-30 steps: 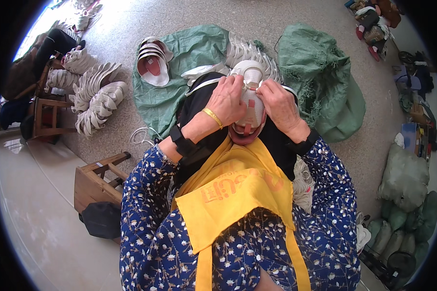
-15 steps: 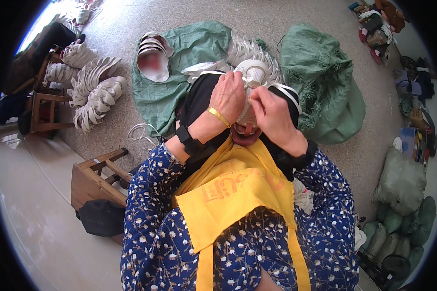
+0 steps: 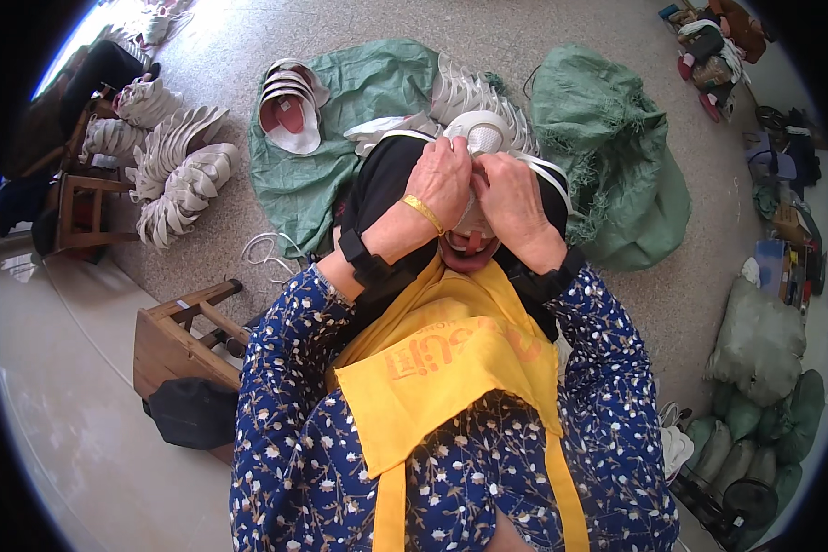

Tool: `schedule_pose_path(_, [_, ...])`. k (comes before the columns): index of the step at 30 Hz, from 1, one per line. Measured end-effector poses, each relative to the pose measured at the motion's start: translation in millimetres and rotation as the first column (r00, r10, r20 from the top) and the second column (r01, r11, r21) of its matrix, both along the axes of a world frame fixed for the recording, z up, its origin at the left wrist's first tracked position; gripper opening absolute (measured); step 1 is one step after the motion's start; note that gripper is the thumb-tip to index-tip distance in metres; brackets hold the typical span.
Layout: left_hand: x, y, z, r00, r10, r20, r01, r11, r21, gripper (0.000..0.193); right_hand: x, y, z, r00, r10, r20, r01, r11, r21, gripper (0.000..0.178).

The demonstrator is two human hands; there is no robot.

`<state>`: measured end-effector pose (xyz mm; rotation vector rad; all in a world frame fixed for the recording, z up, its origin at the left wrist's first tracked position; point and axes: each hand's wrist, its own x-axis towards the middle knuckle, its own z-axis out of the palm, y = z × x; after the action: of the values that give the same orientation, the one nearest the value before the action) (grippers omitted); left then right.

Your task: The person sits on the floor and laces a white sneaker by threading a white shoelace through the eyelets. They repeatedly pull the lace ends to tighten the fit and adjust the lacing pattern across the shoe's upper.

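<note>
Closer together than half a second ago, the bare left hand with a gold bracelet (image 3: pixel 440 186) and the bare right hand (image 3: pixel 517 204) nearly meet over the white mesh shoe upper with red lining (image 3: pixel 483 138) — fingers curled, but whether either grip pinches anything cannot be told. That upper lies between black-clad knees, just beyond the yellow cloth apron (image 3: pixel 451 345).

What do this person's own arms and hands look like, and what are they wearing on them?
Both the left hand and right hand are ungloved. The long blue sleeves carry small white flowers with brownish sprigs. The left wrist wears a gold-coloured bracelet and, nearer the sleeve, a boxy black wristband. The right wrist has a black band.
</note>
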<state>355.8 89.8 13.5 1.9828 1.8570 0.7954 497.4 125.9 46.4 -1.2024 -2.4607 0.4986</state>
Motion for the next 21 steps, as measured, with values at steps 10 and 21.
schedule_pose_path(10, [-2,4,-4,0.994,-0.005,0.105,0.001,0.999,0.039,0.018,2,1,-9,0.998,-0.032,-0.06,0.032,0.999,-0.015,0.014])
schedule_pose_path(21, [-8,2,-6,0.972,-0.007,0.236,-0.029,0.989,0.147,0.008,2,4,-15,0.989,-0.013,-0.147,0.017,1.0,0.026,0.009])
